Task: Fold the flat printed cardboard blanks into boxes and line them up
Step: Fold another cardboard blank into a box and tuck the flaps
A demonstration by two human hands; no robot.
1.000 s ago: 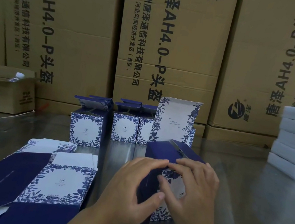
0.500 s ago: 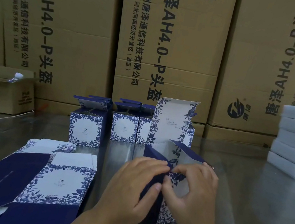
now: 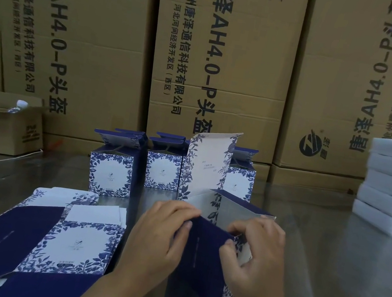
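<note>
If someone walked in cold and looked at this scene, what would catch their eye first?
First, the two hands at centre front: the left hand and right hand grip a half-formed navy floral box with its tall lid flap standing up. Behind it a row of folded boxes stands open-topped, flat blanks lie at the front left, and brown cartons wall off the back.

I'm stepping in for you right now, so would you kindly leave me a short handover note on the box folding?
Hands: left hand grips the top edge of the half-formed box; right hand pinches its near corner.
The box stands on the metal table, top open, lid flap upright.
Done: several folded boxes stand in a row behind it, tops open.
Left: finish this box, add it to the row, then fold the flat blanks stacked at the left.
</note>
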